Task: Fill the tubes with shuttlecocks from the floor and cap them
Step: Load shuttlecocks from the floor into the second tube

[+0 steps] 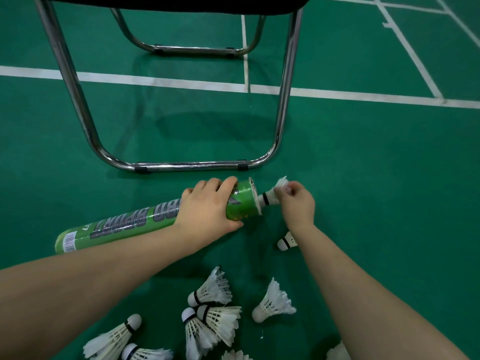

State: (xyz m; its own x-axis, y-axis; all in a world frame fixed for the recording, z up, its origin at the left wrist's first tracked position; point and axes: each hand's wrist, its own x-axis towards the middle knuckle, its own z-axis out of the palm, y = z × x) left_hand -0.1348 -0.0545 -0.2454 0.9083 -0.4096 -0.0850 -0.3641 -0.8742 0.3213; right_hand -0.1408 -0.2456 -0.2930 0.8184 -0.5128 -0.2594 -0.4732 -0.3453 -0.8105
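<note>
Green court floor [363, 165], white lines [155, 80]; chrome-legged chair [70, 81] standing there.

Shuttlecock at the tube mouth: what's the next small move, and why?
Probably push the shuttlecock straight into the green tube. Its cork end already points at the open mouth, the right hand pinches its feathers, and the left hand steadies the tube lying on the floor. More loose shuttlecocks wait nearby.
</note>
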